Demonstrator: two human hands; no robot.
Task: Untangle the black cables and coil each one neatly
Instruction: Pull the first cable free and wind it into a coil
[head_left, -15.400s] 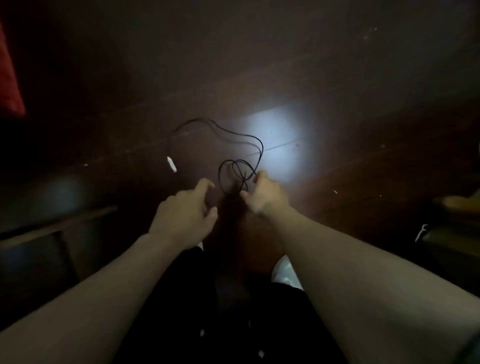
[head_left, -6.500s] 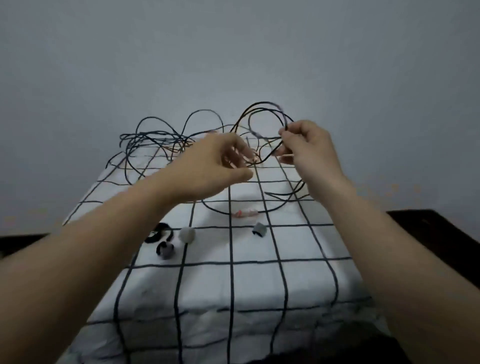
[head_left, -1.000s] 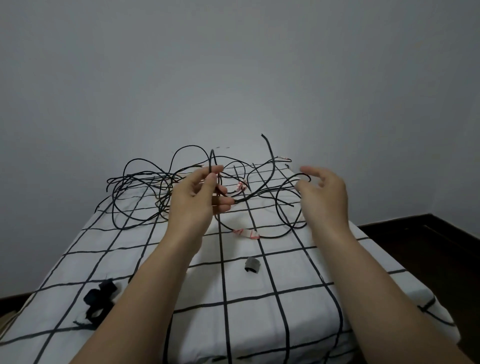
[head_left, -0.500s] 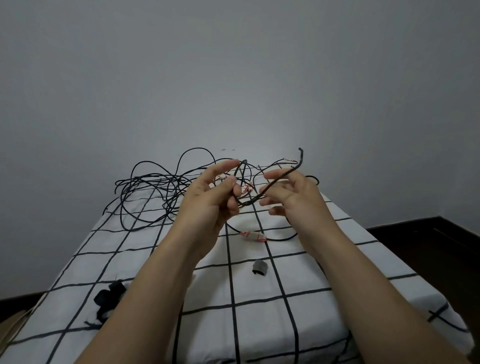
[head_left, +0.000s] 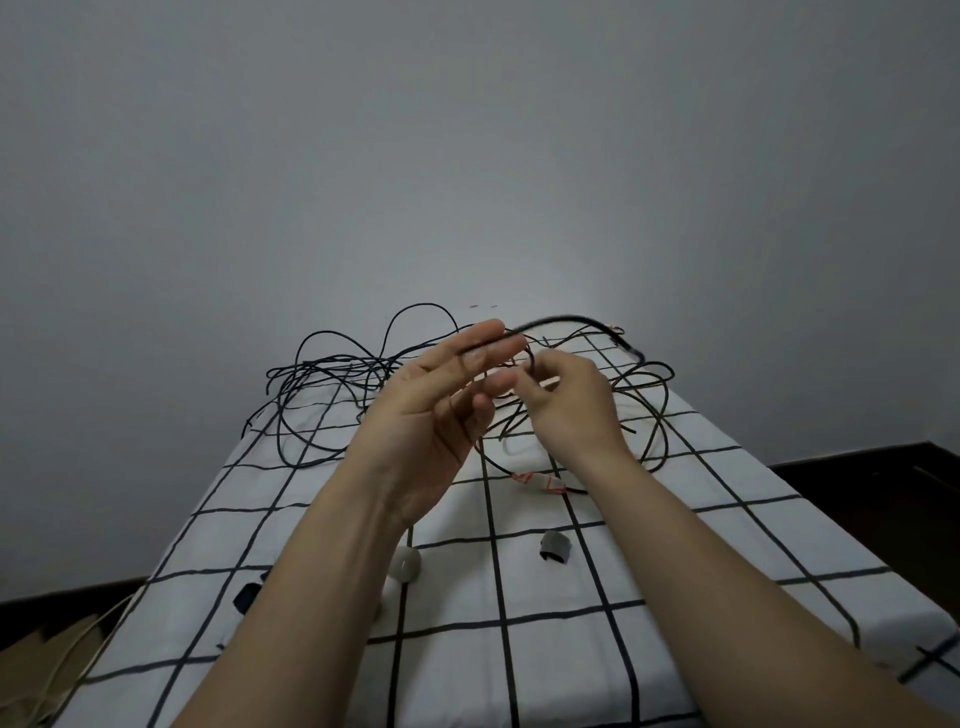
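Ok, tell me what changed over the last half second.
The left hand straightened its fingers, letting go its pinch; the right hand closed in and now pinches the black cable, whose free end swung down rightward. The tangle and grey strap stayed.

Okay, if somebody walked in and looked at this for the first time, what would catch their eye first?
Two hands held up mid-frame work a black cable: the left hand has straight fingers against it, and the right hand pinches a strand. Behind them, a tangle of black cables sprawls over the far end of the white grid-patterned cloth.
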